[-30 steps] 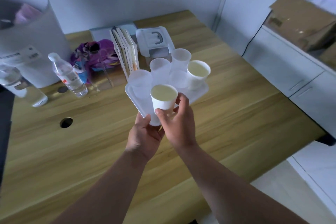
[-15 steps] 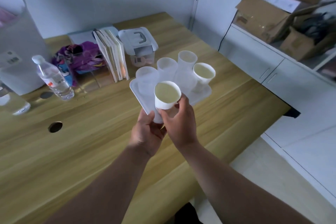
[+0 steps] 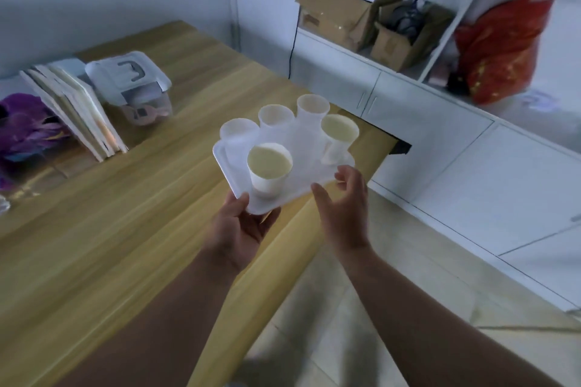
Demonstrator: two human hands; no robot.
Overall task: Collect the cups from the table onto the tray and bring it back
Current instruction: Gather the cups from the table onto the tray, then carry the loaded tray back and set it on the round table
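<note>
White rectangular plastic tray (image 3: 232,163) held above right edge of light wooden bench (image 3: 132,229). Left hand (image 3: 242,229) grips tray's near corner, thumb on rim, fingers beneath. Right hand (image 3: 344,204) half open, fingers curled loosely, at tray's near right rim; contact unclear, probably not gripping. Five white paper cups (image 3: 270,171) upright on tray; nearest stands at near-left corner, others along far and right sides.
</note>
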